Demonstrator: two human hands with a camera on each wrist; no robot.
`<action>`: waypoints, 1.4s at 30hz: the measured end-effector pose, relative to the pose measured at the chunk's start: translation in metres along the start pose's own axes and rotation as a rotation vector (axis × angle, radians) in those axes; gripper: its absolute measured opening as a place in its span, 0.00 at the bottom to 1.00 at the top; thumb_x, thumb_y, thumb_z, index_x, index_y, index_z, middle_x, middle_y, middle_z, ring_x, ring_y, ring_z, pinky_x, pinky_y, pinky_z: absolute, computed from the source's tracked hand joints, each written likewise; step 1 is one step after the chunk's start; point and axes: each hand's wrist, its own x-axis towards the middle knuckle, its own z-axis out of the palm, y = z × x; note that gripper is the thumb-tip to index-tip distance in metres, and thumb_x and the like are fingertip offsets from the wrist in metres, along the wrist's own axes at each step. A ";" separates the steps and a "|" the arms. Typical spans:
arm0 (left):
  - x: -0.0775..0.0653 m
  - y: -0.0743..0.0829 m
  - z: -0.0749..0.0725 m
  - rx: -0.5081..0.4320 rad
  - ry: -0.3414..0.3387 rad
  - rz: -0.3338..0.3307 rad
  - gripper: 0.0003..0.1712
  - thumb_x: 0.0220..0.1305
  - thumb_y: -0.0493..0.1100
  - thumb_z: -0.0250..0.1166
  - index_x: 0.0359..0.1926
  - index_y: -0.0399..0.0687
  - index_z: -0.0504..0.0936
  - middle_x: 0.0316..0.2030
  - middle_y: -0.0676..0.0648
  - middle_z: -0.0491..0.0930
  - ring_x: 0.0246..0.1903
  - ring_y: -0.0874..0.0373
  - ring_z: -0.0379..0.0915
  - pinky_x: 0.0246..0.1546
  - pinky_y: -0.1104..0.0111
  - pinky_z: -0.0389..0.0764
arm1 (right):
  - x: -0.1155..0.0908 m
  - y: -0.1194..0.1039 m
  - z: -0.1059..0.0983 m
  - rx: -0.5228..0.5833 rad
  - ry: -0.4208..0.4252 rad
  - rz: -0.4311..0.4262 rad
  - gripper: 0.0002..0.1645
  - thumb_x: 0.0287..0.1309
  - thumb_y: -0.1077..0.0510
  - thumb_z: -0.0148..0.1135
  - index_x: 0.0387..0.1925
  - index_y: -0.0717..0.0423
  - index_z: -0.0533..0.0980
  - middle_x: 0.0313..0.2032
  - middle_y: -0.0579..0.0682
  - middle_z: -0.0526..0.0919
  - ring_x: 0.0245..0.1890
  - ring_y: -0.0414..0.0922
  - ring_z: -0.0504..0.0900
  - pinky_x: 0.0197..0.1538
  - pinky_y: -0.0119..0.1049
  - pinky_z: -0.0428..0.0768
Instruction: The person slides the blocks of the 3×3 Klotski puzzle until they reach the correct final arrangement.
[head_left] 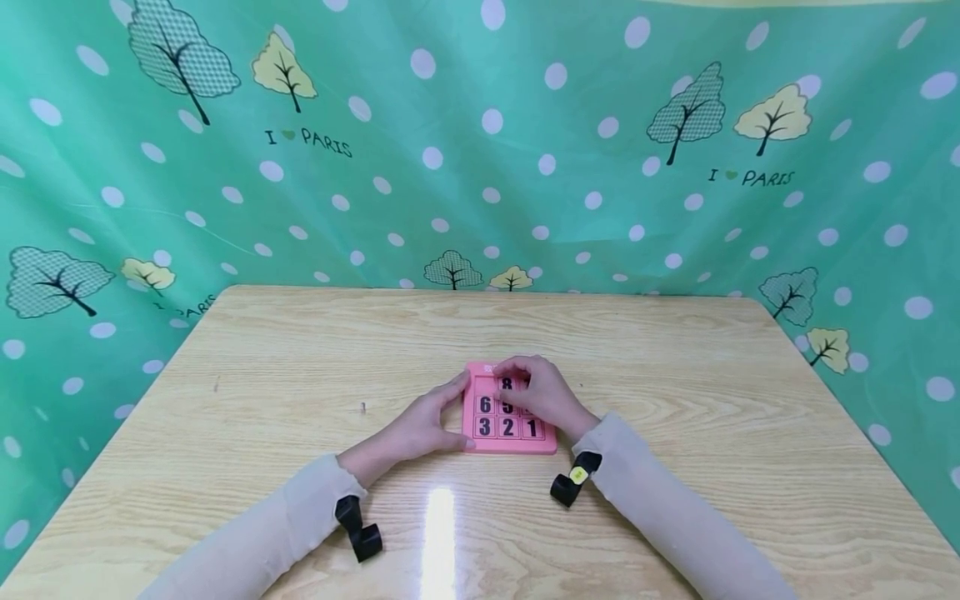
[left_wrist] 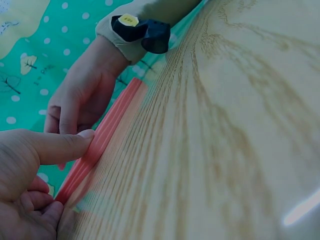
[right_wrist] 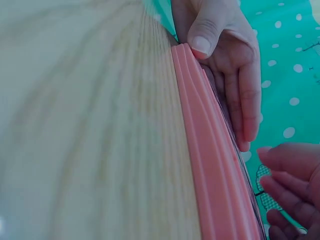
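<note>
A pink sliding number puzzle (head_left: 510, 447) lies flat on the wooden table. Black digits mark its tiles: 8 in the top row, 6 and 5 in the middle, 3, 2 and 1 along the bottom. The top left slot holds no tile. My left hand (head_left: 423, 427) grips the puzzle's left side, thumb at the near corner and fingers at the far one. Over the upper right tiles is my right hand (head_left: 551, 396), its thumb and index finger bent above the 8 and 5; it hides the tiles beneath. From the right wrist, the puzzle's side (right_wrist: 210, 160) shows as a ridged pink edge.
The wooden table (head_left: 262, 375) extends around the puzzle on all sides. Behind it hangs a green dotted cloth (head_left: 465, 192) with printed trees. Black wrist cameras (head_left: 360, 529) are strapped at both sleeves. A bright reflection lies on the near tabletop.
</note>
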 end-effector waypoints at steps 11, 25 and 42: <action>-0.002 0.002 -0.001 0.000 0.001 -0.007 0.57 0.46 0.37 0.73 0.72 0.39 0.49 0.73 0.43 0.45 0.72 0.49 0.39 0.71 0.55 0.45 | -0.010 0.006 -0.002 0.020 -0.057 -0.059 0.17 0.49 0.60 0.70 0.44 0.47 0.82 0.46 0.45 0.78 0.48 0.44 0.71 0.55 0.43 0.72; -0.003 0.003 -0.001 0.011 0.005 -0.017 0.56 0.46 0.38 0.73 0.72 0.39 0.49 0.73 0.44 0.46 0.72 0.49 0.39 0.71 0.54 0.45 | -0.012 0.013 -0.001 0.019 -0.094 -0.130 0.15 0.50 0.58 0.70 0.42 0.45 0.82 0.44 0.42 0.77 0.48 0.43 0.69 0.53 0.41 0.70; -0.001 -0.002 0.000 0.010 0.004 -0.003 0.55 0.47 0.39 0.73 0.72 0.38 0.50 0.73 0.44 0.47 0.72 0.49 0.40 0.71 0.54 0.45 | -0.013 0.014 0.001 0.003 -0.087 -0.183 0.15 0.49 0.58 0.71 0.42 0.49 0.82 0.42 0.46 0.78 0.46 0.46 0.68 0.49 0.42 0.69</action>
